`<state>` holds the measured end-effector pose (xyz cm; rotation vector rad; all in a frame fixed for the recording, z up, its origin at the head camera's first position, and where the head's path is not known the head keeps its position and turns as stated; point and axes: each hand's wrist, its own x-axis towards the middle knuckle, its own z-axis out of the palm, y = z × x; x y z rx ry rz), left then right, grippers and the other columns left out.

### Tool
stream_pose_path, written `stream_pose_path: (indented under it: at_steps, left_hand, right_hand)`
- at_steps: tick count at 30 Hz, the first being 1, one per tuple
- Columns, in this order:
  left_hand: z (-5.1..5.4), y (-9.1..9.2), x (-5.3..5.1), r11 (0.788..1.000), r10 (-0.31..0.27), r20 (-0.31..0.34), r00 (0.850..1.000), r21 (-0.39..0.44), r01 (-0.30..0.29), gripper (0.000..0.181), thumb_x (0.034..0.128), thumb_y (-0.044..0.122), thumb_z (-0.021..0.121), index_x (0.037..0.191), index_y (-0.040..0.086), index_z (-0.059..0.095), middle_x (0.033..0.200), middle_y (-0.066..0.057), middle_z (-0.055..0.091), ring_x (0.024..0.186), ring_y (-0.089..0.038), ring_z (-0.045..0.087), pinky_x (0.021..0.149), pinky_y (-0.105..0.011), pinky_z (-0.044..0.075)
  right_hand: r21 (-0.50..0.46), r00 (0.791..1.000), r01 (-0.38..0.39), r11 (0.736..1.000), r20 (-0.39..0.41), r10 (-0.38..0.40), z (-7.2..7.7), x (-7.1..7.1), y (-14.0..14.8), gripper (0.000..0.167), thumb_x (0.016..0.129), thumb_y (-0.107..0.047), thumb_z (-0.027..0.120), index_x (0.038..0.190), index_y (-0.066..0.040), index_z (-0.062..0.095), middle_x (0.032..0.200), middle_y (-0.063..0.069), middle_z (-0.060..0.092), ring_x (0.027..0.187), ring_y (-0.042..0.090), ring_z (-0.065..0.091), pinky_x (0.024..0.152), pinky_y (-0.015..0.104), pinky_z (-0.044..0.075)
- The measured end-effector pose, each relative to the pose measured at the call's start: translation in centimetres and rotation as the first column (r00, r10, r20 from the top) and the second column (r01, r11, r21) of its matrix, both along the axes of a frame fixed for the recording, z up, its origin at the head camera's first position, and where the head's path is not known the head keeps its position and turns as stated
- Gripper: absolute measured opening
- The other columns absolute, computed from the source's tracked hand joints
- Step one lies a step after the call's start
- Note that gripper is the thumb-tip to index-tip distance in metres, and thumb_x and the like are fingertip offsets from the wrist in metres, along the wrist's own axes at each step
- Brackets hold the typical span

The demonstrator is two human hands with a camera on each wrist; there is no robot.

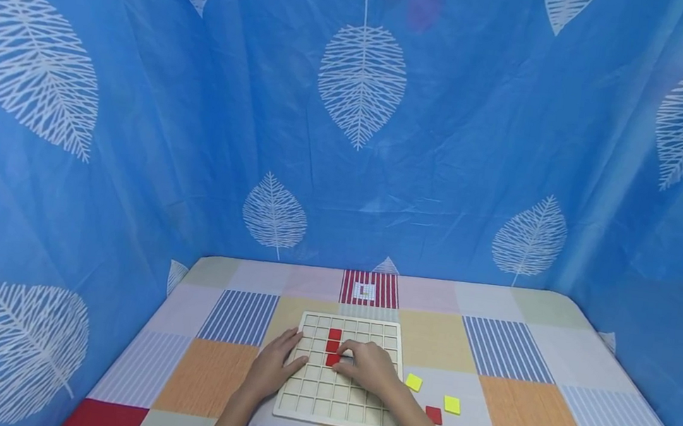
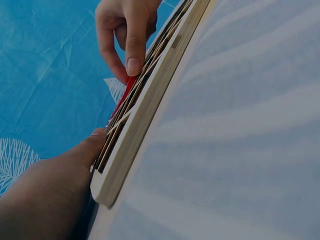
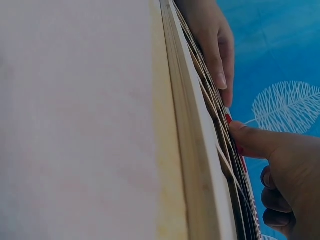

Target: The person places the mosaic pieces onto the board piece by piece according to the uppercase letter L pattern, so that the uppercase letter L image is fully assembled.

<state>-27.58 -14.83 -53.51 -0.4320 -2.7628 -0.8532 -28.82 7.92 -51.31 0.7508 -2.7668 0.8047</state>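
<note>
Blue curtain (image 1: 456, 113): bore white leaf prints and rose behind and beside the table.
Patchwork tablecloth (image 1: 540, 415): covered the tabletop.
Grid board (image 1: 337, 425): lay flat on the cloth, between the hands.
Left hand (image 1: 270, 369): rested against the board's left edge, fingers extended, thumb over the rim; nothing was pinched.
Right hand (image 1: 370, 367): was over the board, thumb and index finger nearly together, pinching the lowest red tile (image 1: 332, 360); full seating could not be told.
Printed card (image 1: 364, 291): lay beyond the board.
Upper red tiles (image 1: 334, 340): sat in line directly beyond the pinched one.
Loose tiles: two yellow (image 1: 451, 405), one red (image 1: 434, 415), right of the board.
</note>
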Motion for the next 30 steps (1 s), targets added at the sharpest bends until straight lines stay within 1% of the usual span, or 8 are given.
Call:
stream_pose_path:
  at_steps: [6, 8, 10, 15, 17, 21, 24, 30]
  left_hand:
    - [-0.2, -0.1, -0.1, 1.000, 0.009, 0.002, 1.000, -0.015, -0.009, 0.058, 0.0888, 0.043, 0.057, 0.133, 0.007, 0.049, 0.140, -0.012, 0.042, 0.127, -0.034, 0.038, 0.100, -0.052, 0.035]
    - [-0.2, -0.1, -0.1, 1.000, 0.009, -0.001, 1.000, -0.018, -0.009, 0.058, 0.0888, 0.043, 0.057, 0.133, 0.007, 0.049, 0.139, -0.012, 0.042, 0.127, -0.034, 0.038, 0.100, -0.052, 0.035]
    - [-0.1, -0.1, -0.1, 1.000, 0.008, -0.004, 1.000, -0.013, -0.008, 0.058, 0.0887, 0.043, 0.058, 0.133, 0.007, 0.049, 0.139, -0.013, 0.043, 0.127, -0.034, 0.039, 0.100, -0.052, 0.035]
    - [-0.2, -0.1, 0.0, 1.000, -0.007, -0.026, 1.000, -0.008, 0.006, 0.057, 0.0883, 0.042, 0.059, 0.132, 0.005, 0.051, 0.138, -0.014, 0.044, 0.125, -0.036, 0.040, 0.098, -0.053, 0.036]
    - [-0.2, -0.1, 0.0, 1.000, -0.007, -0.033, 0.999, -0.011, 0.006, 0.057, 0.0883, 0.041, 0.059, 0.131, 0.005, 0.051, 0.137, -0.015, 0.044, 0.125, -0.037, 0.040, 0.097, -0.053, 0.036]
    - [-0.2, 0.0, 0.1, 1.000, 0.001, -0.034, 0.999, -0.007, -0.002, 0.056, 0.0883, 0.040, 0.059, 0.131, 0.005, 0.051, 0.137, -0.015, 0.044, 0.125, -0.037, 0.041, 0.098, -0.053, 0.036]
    - [-0.2, 0.0, 0.1, 1.000, -0.001, -0.032, 0.999, -0.004, 0.001, 0.056, 0.0886, 0.040, 0.059, 0.131, 0.005, 0.051, 0.137, -0.016, 0.044, 0.125, -0.037, 0.040, 0.098, -0.053, 0.036]
    - [-0.3, 0.0, 0.1, 1.000, -0.006, -0.027, 1.000, -0.005, 0.006, 0.056, 0.0894, 0.040, 0.058, 0.132, 0.005, 0.050, 0.138, -0.016, 0.043, 0.125, -0.037, 0.040, 0.099, -0.053, 0.035]
  right_hand:
    - [0.016, 1.000, 0.002, 1.000, -0.020, -0.002, 0.1, 0.0, -0.6, 0.027, 0.078, -0.040, 0.072, 0.095, -0.018, 0.069, 0.072, -0.008, 0.065, 0.059, 0.004, 0.049, 0.057, 0.022, 0.046]
    - [0.016, 1.000, 0.001, 1.000, -0.025, -0.001, 0.1, 0.0, -0.7, 0.028, 0.078, -0.040, 0.072, 0.095, -0.018, 0.069, 0.073, -0.008, 0.066, 0.061, 0.003, 0.050, 0.059, 0.023, 0.047]
    - [0.007, 1.000, 0.005, 1.000, -0.019, -0.005, 0.1, 0.1, -0.7, 0.029, 0.078, -0.040, 0.072, 0.096, -0.018, 0.070, 0.070, -0.009, 0.065, 0.059, 0.003, 0.048, 0.057, 0.021, 0.045]
    - [-0.052, 1.000, 0.023, 0.998, 0.007, -0.022, 0.1, 0.4, 0.1, 0.027, 0.078, -0.039, 0.072, 0.098, -0.020, 0.069, 0.050, -0.014, 0.044, 0.048, 0.001, 0.034, 0.044, 0.019, 0.032]
    - [-0.084, 1.000, 0.019, 0.996, 0.019, -0.017, 0.3, 0.6, 0.9, 0.026, 0.079, -0.037, 0.072, 0.099, -0.020, 0.069, 0.048, -0.013, 0.037, 0.045, 0.001, 0.030, 0.041, 0.019, 0.028]
    - [-0.134, 0.998, 0.015, 0.991, 0.060, -0.007, 1.0, 1.3, 3.2, 0.024, 0.082, -0.034, 0.070, 0.099, -0.018, 0.069, 0.048, -0.013, 0.035, 0.043, 0.001, 0.026, 0.039, 0.019, 0.026]
    - [-0.163, 0.996, 0.042, 0.986, 0.089, -0.027, 1.5, 1.9, 5.6, 0.022, 0.083, -0.034, 0.068, 0.098, -0.018, 0.070, 0.046, -0.012, 0.033, 0.042, 0.001, 0.023, 0.038, 0.018, 0.025]
    - [-0.191, 0.994, 0.090, 0.977, 0.085, -0.075, 1.9, 3.4, 10.6, 0.020, 0.084, -0.036, 0.067, 0.095, -0.020, 0.070, 0.047, -0.013, 0.027, 0.043, 0.000, 0.019, 0.038, 0.018, 0.022]
